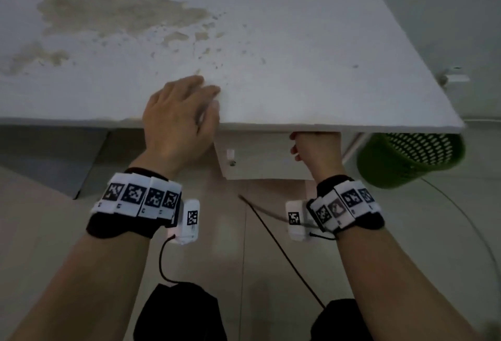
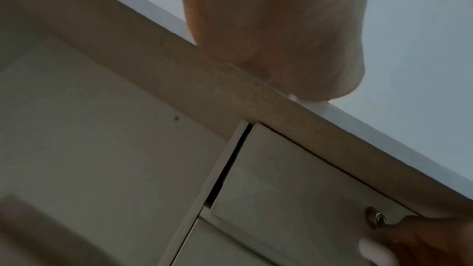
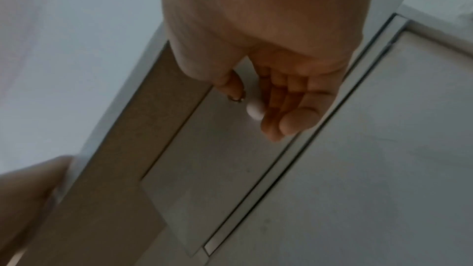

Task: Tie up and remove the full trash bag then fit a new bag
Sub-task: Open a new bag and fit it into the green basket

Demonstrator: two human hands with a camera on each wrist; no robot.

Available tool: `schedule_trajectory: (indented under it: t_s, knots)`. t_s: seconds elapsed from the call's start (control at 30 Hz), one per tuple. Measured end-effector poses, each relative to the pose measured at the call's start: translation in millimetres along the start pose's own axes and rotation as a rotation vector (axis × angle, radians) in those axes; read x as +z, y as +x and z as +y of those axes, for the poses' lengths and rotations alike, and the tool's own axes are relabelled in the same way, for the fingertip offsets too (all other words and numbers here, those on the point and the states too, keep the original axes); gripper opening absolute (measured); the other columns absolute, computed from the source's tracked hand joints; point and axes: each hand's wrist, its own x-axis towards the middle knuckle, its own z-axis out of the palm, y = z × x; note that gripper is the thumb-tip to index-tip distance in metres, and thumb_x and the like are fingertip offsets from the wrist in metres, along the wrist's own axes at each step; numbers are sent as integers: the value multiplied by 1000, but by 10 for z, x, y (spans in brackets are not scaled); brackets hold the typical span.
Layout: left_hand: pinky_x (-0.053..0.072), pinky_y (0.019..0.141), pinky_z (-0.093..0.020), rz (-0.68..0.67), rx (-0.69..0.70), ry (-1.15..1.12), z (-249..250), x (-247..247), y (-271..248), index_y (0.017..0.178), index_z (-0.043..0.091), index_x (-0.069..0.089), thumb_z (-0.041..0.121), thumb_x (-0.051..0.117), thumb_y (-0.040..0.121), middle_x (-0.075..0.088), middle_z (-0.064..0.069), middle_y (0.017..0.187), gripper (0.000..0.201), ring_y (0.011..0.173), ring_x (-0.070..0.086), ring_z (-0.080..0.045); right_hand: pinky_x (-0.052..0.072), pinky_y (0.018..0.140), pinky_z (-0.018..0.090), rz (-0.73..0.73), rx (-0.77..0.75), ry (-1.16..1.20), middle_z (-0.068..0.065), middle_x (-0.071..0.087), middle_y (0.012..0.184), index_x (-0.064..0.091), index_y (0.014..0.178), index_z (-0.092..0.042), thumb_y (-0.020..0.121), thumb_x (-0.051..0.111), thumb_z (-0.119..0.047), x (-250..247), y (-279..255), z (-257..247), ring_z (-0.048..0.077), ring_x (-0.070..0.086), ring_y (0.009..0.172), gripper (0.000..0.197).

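The left hand [image 1: 179, 118] is resting flat on the desk [image 1: 298, 42]. The right hand [image 3: 271, 80] is reaching the drawer [image 3: 230, 159] knob [image 3: 254, 111], fingers loose. The green bin [image 1: 412, 159] is lying far right, contents unseen.

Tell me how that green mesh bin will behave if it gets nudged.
The green mesh bin looks like thin perforated plastic, so probably light and easily slid. No bag or contents show, so it likely tips readily. Its round wall would probably let it roll if toppled.
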Motion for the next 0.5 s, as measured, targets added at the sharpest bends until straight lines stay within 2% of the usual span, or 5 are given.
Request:
schedule_trajectory:
  t_s: [0.07,0.13,0.23,0.33,0.5]
  knots:
    - [38,98,-38,46,22,-10,4,17,-12,126,26,64,39,40,99,61,-1,133,39,122,52,-22,49,55,37,78,-153,-3,35,66,80,62,87,20,81,53,-8,40,-38,-7,36,61,58,30]
    - [38,96,-36,67,22,-2,-5,16,-14,125,27,64,40,38,100,62,2,132,39,120,53,-22,45,50,35,106,-248,-2,35,66,76,58,82,22,83,49,-9,64,-89,-42,42,58,54,32]
    - [38,97,-38,42,32,-11,-3,1,-18,126,29,63,42,35,101,62,5,132,40,121,52,-23,41,40,27,46,-273,-31,15,72,64,65,69,1,92,46,-24,48,-145,-34,26,59,42,40]
    - [40,98,-36,-5,51,-104,-39,-78,-31,126,29,63,40,36,101,62,6,132,38,122,52,-19,37,46,24,47,-268,70,13,73,65,63,62,-11,93,47,-29,75,-182,-41,22,56,43,39]
    - [44,103,-31,-79,7,-388,-139,-241,-71,122,32,65,35,42,101,63,8,129,31,121,54,-8,45,49,32,119,-312,116,9,67,51,64,57,-4,90,51,-33,64,-473,83,16,52,39,46]
